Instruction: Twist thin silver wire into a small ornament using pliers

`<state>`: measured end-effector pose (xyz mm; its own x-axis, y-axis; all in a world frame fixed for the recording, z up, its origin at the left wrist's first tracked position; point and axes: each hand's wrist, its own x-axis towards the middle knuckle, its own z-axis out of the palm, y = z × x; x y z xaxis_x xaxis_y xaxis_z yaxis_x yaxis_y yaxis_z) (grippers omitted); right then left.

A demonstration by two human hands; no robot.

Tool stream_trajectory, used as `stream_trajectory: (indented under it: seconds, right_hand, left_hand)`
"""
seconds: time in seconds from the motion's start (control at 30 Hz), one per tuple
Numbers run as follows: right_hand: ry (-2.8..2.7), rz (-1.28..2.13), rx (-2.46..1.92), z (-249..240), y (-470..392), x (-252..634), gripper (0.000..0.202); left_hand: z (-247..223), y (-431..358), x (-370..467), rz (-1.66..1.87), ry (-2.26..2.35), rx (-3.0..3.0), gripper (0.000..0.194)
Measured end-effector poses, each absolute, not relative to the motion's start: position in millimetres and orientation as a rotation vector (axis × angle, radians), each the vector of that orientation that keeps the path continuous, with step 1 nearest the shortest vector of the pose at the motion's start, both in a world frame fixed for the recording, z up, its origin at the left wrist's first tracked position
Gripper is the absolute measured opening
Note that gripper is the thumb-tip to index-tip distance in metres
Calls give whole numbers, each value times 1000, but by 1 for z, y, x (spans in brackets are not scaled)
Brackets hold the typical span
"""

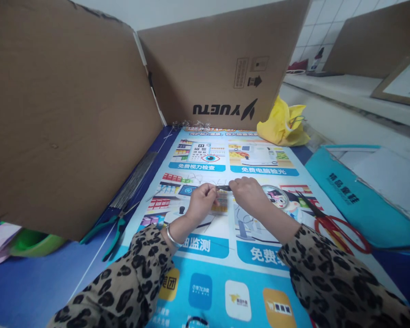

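Over the middle of the printed poster (pixel 205 264), my left hand (pixel 202 200) and my right hand (pixel 248 193) are close together. Both are closed on a short, thin dark piece (pixel 222 187) stretched between their fingertips; its exact kind is too small to make out. Fine loose wires lie on the poster around my hands. To the left, teal-handled pliers (pixel 118 228) rest beside a bundle of straight grey wires (pixel 135 177). On the right side of the poster lie red-handled scissors (pixel 341 230), their blades pointing away from me.
Tall cardboard panels (pixel 208 64) stand at the left and back. A yellow bag (pixel 283 125) sits at the back right, a teal shoe box (pixel 355 196) at the right. A green bowl (pixel 37 243) is at the left edge. Small clear pieces (pixel 191 124) lie along the back panel.
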<state>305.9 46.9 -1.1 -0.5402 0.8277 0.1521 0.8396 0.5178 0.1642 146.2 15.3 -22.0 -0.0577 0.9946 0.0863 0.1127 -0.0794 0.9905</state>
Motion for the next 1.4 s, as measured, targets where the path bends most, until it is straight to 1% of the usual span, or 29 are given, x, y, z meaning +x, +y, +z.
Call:
stream_trajectory:
  seconds: [0.17,0.3,0.53,0.67,0.83,1.4]
  right_hand:
    - [-2650,-212,-1512,-5,49,304,18]
    - [-2588,-76,-1523,-10,53,305,16]
    - [-2434,232,-1456,-17,57,308,28]
    - [-2363,358,-1364,-17,57,307,27]
    - [-2309,442,-1288,-15,54,306,29]
    - [-2173,670,-1203,-16,55,309,24]
  left_hand:
    - [-22,18,148,1285,1194,1152,9]
    - [-21,21,147,1319,1113,882,13]
    - [-22,25,141,1308,1067,731,15]
    - [-23,26,140,1297,1050,693,13]
    - [-22,26,140,1300,1040,681,13]
    - [-23,24,137,1232,966,711,13]
